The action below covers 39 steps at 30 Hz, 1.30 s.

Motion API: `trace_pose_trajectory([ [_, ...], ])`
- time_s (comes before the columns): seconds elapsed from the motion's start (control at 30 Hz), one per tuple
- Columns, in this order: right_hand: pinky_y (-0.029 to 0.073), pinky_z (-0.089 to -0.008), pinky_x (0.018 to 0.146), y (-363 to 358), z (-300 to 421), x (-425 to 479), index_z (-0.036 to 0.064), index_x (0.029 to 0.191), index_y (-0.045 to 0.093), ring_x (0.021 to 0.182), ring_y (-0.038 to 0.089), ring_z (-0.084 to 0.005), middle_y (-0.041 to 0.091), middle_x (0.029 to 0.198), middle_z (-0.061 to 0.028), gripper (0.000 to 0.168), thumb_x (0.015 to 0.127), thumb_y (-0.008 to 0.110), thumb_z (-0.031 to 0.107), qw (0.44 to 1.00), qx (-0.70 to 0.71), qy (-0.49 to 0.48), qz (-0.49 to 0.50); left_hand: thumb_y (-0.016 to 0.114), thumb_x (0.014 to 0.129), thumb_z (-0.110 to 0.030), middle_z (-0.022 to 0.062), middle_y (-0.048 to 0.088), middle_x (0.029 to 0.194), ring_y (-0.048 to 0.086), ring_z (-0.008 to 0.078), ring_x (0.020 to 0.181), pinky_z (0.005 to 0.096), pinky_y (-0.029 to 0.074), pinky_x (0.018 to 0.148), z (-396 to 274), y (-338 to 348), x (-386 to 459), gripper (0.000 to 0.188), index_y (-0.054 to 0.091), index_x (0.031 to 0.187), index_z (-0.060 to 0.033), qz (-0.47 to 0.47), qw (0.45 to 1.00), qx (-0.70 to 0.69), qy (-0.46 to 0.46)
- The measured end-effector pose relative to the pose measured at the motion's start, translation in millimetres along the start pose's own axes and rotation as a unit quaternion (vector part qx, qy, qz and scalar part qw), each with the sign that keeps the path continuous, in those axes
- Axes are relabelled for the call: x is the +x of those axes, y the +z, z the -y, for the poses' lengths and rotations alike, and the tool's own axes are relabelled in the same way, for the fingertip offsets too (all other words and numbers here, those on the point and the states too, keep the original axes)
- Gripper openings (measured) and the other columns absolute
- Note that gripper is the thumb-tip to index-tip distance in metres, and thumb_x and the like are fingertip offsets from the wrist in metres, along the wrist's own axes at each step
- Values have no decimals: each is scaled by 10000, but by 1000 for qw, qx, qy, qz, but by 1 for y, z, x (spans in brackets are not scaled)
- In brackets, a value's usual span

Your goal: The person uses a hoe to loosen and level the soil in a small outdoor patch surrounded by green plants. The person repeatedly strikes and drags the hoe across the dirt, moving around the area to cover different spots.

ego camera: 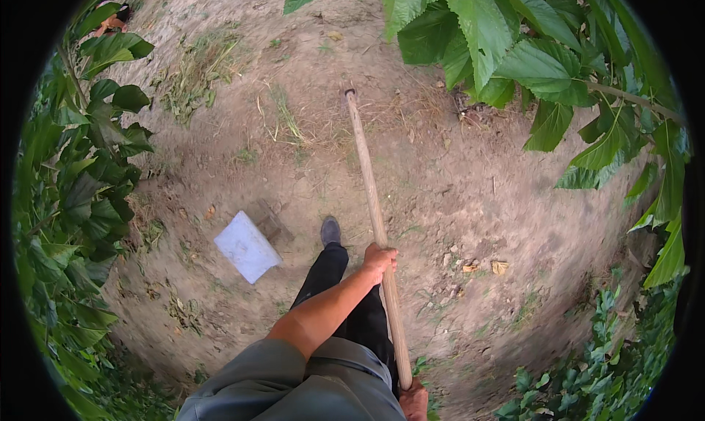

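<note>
A long-handled tool with a wooden handle (367, 167) runs from my body up to the bare soil ahead. My left hand (379, 261) is closed around the middle of the handle, and my right hand (414, 400) grips its near end at the bottom of the view. At the far end a metal socket (350, 92) rests at the ground; the blade's shape cannot be made out. Dry grass and a tuft of green grass (286, 115) lie about the tool's head. One dark shoe (330, 231) stands on the soil left of the handle.
A small stool-like object with a pale, bluish-white top (248, 247) lies left of my foot. Leafy branches (479, 30) overhang from the upper right, and more foliage (93, 189) lines the left. Wilted weeds (195, 74) lie upper left. Part of a person (113, 21) shows at the far upper left.
</note>
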State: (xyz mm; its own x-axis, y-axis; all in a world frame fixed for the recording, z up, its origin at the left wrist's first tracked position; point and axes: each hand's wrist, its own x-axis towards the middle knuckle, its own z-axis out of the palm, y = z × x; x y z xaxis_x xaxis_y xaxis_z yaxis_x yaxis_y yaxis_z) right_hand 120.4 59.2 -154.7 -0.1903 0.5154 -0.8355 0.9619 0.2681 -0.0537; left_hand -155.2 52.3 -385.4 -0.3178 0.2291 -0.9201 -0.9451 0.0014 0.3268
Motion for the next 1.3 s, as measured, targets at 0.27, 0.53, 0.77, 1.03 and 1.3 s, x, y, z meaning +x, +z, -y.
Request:
trace_pose_trajectory([
  [0.27, 457, -494, 665, -11, -6, -11, 21, 859, 508, 755, 575, -428, 596, 737, -240, 309, 665, 596, 244, 998, -21, 26, 47, 651, 727, -79, 84, 523, 667, 539, 189, 528, 314, 463, 446, 31, 5, 13, 153, 547, 801, 6, -17, 993, 111, -42],
  [0.53, 447, -462, 575, -7, -99, -83, 39, 1057, 509, 729, 582, -395, 599, 763, -233, 419, 741, 622, 290, 996, 8, 9, 85, 654, 697, -78, 97, 556, 692, 581, 236, 559, 351, 486, 484, 128, -6, -53, 135, 572, 779, -10, 30, 978, 108, -173],
  [0.77, 458, -482, 650, 13, -52, -18, 23, 865, 513, 741, 575, -419, 595, 724, -233, 312, 659, 621, 231, 998, -3, 24, 55, 654, 677, -37, 93, 539, 693, 548, 210, 558, 342, 495, 498, 60, -4, -16, 139, 528, 723, -2, 7, 995, 64, -78],
  [1.03, 462, -461, 643, -3, -34, -7, 35, 794, 501, 734, 574, -412, 592, 708, -228, 283, 639, 663, 209, 998, 36, 11, 42, 643, 713, -64, 101, 550, 733, 559, 202, 587, 330, 503, 498, 32, 9, 6, 200, 480, 806, 6, 16, 996, 81, -28],
  [1.3, 429, -481, 569, -27, -74, -71, 9, 959, 530, 735, 567, -423, 576, 734, -261, 359, 738, 617, 279, 997, 10, 54, 62, 663, 720, -127, 103, 556, 791, 600, 240, 656, 383, 496, 571, 131, 8, -55, 220, 561, 884, -21, 46, 958, 144, -246],
])
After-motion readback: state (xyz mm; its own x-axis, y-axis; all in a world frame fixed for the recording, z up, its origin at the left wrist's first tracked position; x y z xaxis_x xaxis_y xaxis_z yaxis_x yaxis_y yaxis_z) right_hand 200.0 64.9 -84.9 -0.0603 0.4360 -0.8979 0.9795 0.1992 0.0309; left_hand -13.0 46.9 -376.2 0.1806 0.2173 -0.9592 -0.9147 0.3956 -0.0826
